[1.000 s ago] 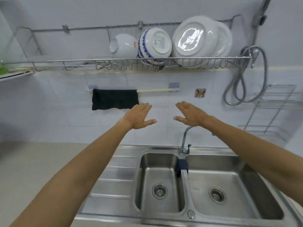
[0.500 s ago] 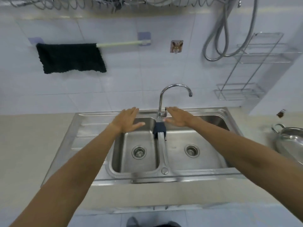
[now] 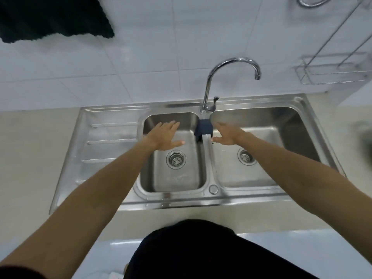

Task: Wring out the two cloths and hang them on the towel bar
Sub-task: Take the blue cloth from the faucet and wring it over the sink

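A small dark blue cloth lies draped over the divider between the two steel sink basins, just below the faucet base. A black cloth hangs on the wall at the top left; the towel bar itself is out of frame. My left hand hovers flat and open over the left basin, left of the blue cloth. My right hand is open over the right basin, its fingertips close beside the blue cloth. Neither hand holds anything.
The double sink has a ribbed drainboard on its left and a drain in each basin. A curved chrome faucet rises behind the divider. A wire rack hangs on the tiled wall at right. Beige counter surrounds the sink.
The view has tilted down from the wall and dish rack to the sink. Both open hands came down from the towel bar to the basins, near the blue cloth.
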